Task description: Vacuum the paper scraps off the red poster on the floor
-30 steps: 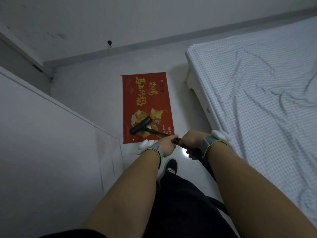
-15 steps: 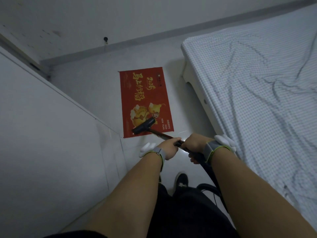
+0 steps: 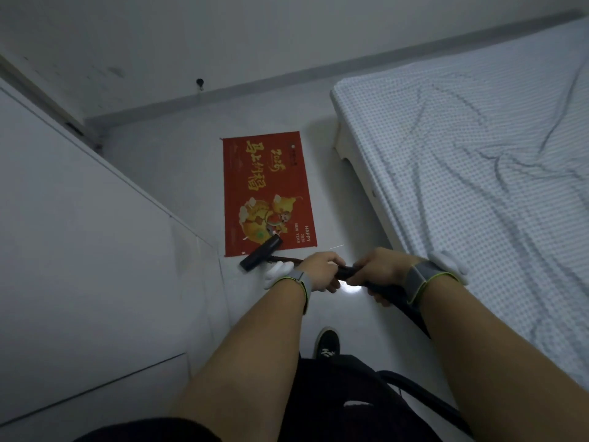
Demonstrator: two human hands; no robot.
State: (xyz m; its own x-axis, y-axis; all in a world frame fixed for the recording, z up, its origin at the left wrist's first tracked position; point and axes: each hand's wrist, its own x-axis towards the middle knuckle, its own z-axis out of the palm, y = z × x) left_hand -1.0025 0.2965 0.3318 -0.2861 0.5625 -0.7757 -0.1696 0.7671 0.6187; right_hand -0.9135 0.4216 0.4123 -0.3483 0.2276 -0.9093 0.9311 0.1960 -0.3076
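A: Hands?

B: Left hand (image 3: 320, 271) and right hand (image 3: 379, 271), both grips closed around the dark vacuum wand (image 3: 345, 272), left ahead of right.

A: Nozzle?

B: Black vacuum head (image 3: 261, 257) straddles the near edge of the red poster (image 3: 267, 193), half on it, half on the floor (image 3: 178, 173).

A: Poster?

B: Flat on the floor between the white cabinet (image 3: 79, 250) and the bed (image 3: 478, 170). A scrap or two near its near left corner, too small to be sure.

A: Containers?

B: No bin. Hose (image 3: 424, 393) trails by the right arm.

poster (image 3: 267, 193) on floor (image 3: 178, 173), bed (image 3: 478, 173) right
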